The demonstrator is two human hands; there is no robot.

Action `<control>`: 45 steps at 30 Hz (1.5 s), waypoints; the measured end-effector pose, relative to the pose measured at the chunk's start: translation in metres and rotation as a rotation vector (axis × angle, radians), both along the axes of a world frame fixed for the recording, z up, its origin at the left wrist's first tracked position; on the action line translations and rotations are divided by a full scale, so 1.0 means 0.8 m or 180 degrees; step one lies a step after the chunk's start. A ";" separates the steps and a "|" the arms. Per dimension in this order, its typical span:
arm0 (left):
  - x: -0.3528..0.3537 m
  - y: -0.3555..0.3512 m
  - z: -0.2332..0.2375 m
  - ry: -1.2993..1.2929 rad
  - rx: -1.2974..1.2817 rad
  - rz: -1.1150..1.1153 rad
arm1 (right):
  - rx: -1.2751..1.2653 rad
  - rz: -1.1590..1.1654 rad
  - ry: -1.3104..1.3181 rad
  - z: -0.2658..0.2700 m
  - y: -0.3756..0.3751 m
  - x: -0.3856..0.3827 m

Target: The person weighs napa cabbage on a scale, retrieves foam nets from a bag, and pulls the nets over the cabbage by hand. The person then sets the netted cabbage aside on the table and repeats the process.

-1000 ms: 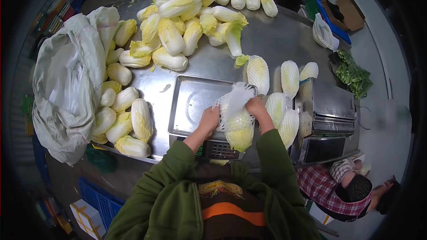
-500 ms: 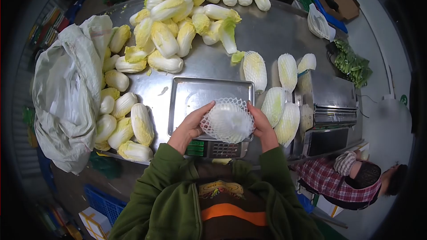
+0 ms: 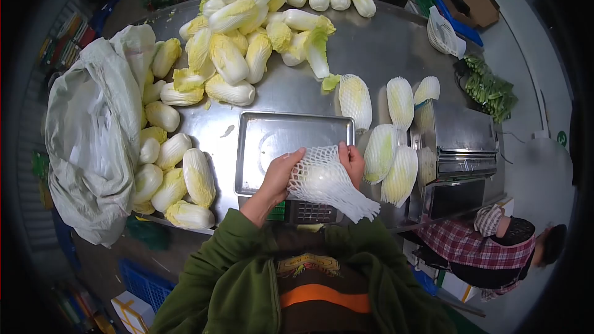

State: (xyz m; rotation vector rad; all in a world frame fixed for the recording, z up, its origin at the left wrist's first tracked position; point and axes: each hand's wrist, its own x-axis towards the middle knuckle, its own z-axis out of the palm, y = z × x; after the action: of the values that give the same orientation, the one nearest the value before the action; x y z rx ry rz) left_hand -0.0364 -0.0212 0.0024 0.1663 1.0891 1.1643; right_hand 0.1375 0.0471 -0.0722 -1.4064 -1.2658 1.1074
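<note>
A cabbage in a white foam net (image 3: 323, 176) is held over the front edge of the metal tray (image 3: 247, 154), with loose netting hanging toward the lower right. My left hand (image 3: 279, 176) grips the net's left side. My right hand (image 3: 352, 164) is closed on its upper right edge. Under the net, part of a scale keypad (image 3: 309, 212) shows. Several netted cabbages lie to the right, the nearest one (image 3: 380, 153) just beside my right hand.
Bare cabbages (image 3: 229, 59) are heaped at the back and left. A large white sack (image 3: 96, 136) lies at the left edge. At the right stands a metal machine (image 3: 464, 136), with a person in a checked shirt (image 3: 473, 247) near it. Greens (image 3: 492, 89) lie behind.
The netted cabbage has turned in my hands, and its loose netting now extends to the lower right. My right hand has shifted slightly inward. The person at the right has moved a little.
</note>
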 end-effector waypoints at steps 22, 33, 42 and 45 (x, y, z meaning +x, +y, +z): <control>0.014 -0.066 -0.056 -0.0264 -0.0822 0.0136 | -0.2787 0.0515 0.1725 0.001 -0.092 0.000; -0.034 -0.153 0.040 0.4403 0.2779 -0.3115 | -0.2614 0.0201 0.1457 0.033 -0.194 0.011; -0.046 -0.077 -0.030 -0.0256 0.0048 -0.0355 | -0.3920 -0.0380 0.3704 0.060 -0.159 -0.009; -0.057 -0.044 -0.004 -0.0751 -0.0334 -0.0249 | -0.4007 0.0397 0.3908 0.063 -0.159 0.013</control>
State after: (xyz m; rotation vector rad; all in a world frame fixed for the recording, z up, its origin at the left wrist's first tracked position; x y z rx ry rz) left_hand -0.0821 -0.0561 -0.0006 -0.0106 0.9241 1.0260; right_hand 0.1483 -0.0802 -0.0220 -0.9510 0.3729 2.4799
